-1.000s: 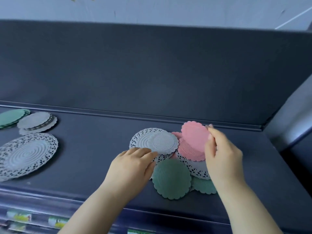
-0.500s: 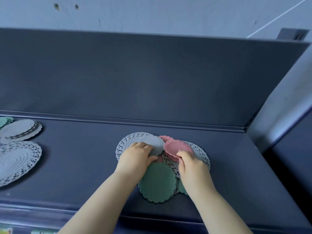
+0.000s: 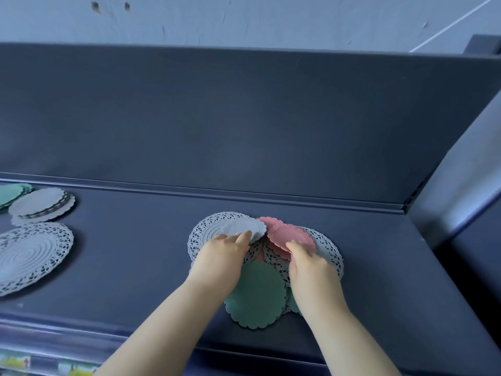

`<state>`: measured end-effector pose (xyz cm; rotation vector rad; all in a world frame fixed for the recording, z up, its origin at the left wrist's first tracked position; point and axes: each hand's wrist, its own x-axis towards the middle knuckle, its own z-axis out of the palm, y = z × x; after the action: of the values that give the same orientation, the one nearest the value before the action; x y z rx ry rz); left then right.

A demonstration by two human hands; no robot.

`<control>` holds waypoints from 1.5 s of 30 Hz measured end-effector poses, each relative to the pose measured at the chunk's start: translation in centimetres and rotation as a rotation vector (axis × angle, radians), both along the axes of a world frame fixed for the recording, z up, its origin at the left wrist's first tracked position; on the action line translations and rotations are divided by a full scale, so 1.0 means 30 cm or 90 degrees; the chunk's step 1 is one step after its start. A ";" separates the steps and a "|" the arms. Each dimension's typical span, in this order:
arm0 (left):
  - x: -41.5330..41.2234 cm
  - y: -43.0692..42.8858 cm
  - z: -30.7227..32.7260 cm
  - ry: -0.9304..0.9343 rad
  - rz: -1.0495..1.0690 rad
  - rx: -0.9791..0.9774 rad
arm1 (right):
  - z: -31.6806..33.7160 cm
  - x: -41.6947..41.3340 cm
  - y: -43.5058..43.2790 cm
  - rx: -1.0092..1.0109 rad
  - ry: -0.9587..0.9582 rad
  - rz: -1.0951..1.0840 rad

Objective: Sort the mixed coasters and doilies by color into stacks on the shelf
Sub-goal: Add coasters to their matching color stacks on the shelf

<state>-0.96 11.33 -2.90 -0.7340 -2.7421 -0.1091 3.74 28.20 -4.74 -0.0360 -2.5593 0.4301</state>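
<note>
The mixed pile is sitting mid-shelf, a little right of centre, and both hands are working its far side. The left hand is lying on the near edge of the grey coaster, fingers stretched fairly straight and pressing down, not wrapping anything. The right hand is touching the near rim of the pink coaster, fingertips curling onto it; the thumb is hiding, so I cannot tell whether that is a pinch or just a press.

Between the wrists the green coaster is lying nearest, and the white lace doily is peeking out beneath, to the right.

These pieces are looking thin, light and bendy, the lace likely tearing easily, so I'm judging the scalloped rim the place to lift from, peeling one layer while the other hand is pinning the rest.

Far left, the sorted green stack, grey stack and large white doily are waiting, well apart from both hands
</note>
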 end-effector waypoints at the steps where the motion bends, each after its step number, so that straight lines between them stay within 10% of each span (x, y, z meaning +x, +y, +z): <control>1: 0.010 0.001 0.022 -0.011 0.015 -0.023 | 0.009 0.005 0.001 -0.016 -0.002 0.000; 17: 0.111 -0.438 0.143 0.133 -0.026 0.383 | 0.164 0.035 -0.383 -0.188 0.179 0.127; 33: 0.213 -1.387 0.034 0.160 0.052 0.414 | 0.086 0.037 -1.307 -0.155 0.144 0.295; 45: 0.134 -1.507 -0.011 0.125 0.030 0.419 | 0.081 -0.065 -1.443 -0.180 0.160 0.303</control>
<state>3.05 -33.87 -3.24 -0.4579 -2.3107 -0.8315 1.80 -15.07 -2.33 0.5012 -2.2269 0.9114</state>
